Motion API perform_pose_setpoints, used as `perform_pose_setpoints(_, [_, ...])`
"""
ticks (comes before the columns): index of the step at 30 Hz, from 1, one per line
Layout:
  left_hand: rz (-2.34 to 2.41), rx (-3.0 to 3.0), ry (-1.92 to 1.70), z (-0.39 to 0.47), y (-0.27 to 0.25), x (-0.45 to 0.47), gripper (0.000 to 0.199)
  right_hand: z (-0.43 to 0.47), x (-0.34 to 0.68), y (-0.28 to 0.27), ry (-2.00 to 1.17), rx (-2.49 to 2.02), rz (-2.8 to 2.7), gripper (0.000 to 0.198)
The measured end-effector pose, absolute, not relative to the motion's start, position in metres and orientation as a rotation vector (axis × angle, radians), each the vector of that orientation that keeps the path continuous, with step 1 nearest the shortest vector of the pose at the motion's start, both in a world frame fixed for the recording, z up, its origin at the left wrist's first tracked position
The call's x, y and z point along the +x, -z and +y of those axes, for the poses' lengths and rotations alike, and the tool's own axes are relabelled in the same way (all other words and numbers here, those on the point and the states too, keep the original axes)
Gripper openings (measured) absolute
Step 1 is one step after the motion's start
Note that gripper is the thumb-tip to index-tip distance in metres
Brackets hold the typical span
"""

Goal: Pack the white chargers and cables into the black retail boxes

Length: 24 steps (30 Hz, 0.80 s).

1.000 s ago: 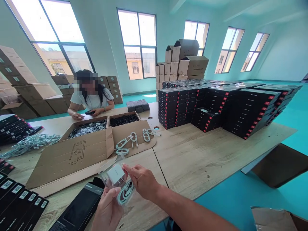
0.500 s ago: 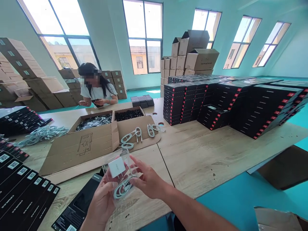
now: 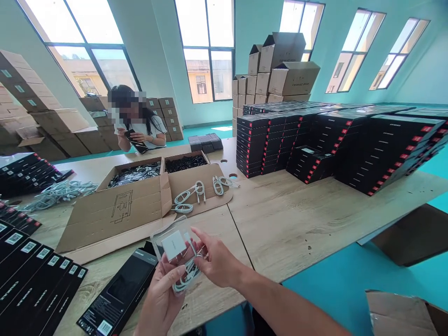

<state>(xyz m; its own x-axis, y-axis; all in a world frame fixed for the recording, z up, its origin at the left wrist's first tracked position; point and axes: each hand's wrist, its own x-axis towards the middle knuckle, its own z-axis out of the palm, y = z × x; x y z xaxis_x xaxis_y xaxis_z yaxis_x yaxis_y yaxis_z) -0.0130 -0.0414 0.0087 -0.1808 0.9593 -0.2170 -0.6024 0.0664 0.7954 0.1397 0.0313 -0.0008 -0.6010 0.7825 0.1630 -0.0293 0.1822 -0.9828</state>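
Observation:
My left hand [image 3: 161, 295] is closed around a clear plastic tray [image 3: 158, 237] from below, its thumb over the near side. In the tray sit a white plug-in charger [image 3: 174, 245] with metal prongs and a coiled white cable [image 3: 182, 285]. Thumb and fingers of my right hand [image 3: 221, 262] close on the cable at the tray's right side; the fingertips are partly hidden. To the left, a flat black printed box [image 3: 121, 284] lies on the table, its far end by the tray.
Beyond the tray stands an open cardboard box [image 3: 115, 214] with many small dark parts; coiled white cables [image 3: 184, 198] lie on its flap. Black boxes are stacked at right [image 3: 252, 147] and lower left [image 3: 31, 275]. A person [image 3: 136, 126] sits across the table [image 3: 273, 224], holding something dark.
The tray has shifted slightly right and lies flatter in my left hand, with the cable lower inside it. Across the table, the person has raised both hands.

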Motion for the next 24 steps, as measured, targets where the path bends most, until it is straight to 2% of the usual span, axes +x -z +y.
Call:
perform_pose_setpoints(3, [0.956, 0.461, -1.496, -0.042, -0.01, -0.014, 0.069, 0.033, 0.144, 0.001, -1.5, -0.707, -1.802, 0.081])
perform_pose_setpoints(8, [0.922, 0.462, -1.39, -0.051, -0.014, -0.011, 0.074, 0.048, 0.165, 0.005, -1.986, -0.589, -1.432, 0.096])
perform_pose_setpoints(11, [0.886, 0.526, -1.275, -0.057, -0.016, -0.002, 0.075, 0.056, 0.173, 0.0, -2.038, -0.608, -1.2, 0.084])
perform_pose_setpoints(15, [0.983, 0.656, -1.093, -0.054, -0.023, -0.001, 0.084, 0.066, 0.171, -0.003, -2.066, -0.603, -1.197, 0.066])
perform_pose_setpoints(18, [1.364, 0.851, -1.195, -0.042, -0.033, -0.03, 0.096, 0.076, 0.173, 0.005, -2.038, -0.69, -0.983, 0.052])
perform_pose_setpoints(20, [1.825, 1.144, -1.243, -0.032, -0.038, -0.063, 0.092, 0.081, 0.177, 0.012, -1.986, -0.745, -0.783, 0.048])
perform_pose_setpoints(22, [2.229, 1.462, -0.926, -0.025, -0.04, -0.1, 0.081, 0.083, 0.182, 0.019, -1.944, -0.765, -0.677, 0.046])
perform_pose_setpoints(24, [2.327, 1.632, -0.667, -0.019, -0.037, -0.129, 0.071, 0.081, 0.182, 0.022, -1.933, -0.748, -0.601, 0.051])
